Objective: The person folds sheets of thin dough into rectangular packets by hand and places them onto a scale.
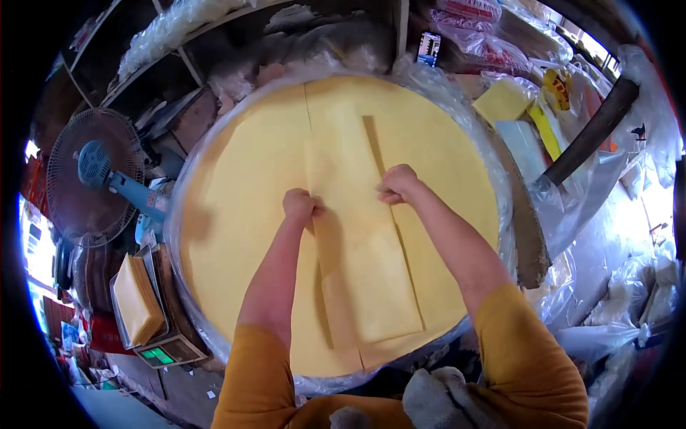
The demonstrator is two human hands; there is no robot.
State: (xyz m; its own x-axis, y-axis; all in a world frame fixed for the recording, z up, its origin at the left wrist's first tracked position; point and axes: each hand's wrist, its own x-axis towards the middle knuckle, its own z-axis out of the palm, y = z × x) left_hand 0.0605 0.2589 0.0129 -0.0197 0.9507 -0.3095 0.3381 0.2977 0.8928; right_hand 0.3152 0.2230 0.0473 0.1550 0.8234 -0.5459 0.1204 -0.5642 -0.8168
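A large round stack of thin yellow sheets (pixel 236 236) covers the round table, with a straight slit down its middle. On top lies a folded yellow sheet (pixel 371 286), a long strip running from the far side toward me. My left hand (pixel 300 204) is closed, its fingers pinching the strip's left edge. My right hand (pixel 398 184) is closed on the right edge, opposite and slightly farther away. The strip lifts a little between them and casts shadows along its sides. I cannot tell what the sheets are made of.
Clear plastic film (pixel 504 207) rings the table. To the left are a blue fan (pixel 93 161) and a scale (pixel 171 350) bearing folded yellow sheets (pixel 138 300). A phone (pixel 429 48) stands at the back. Bagged goods and a dark pole (pixel 593 132) are at the right.
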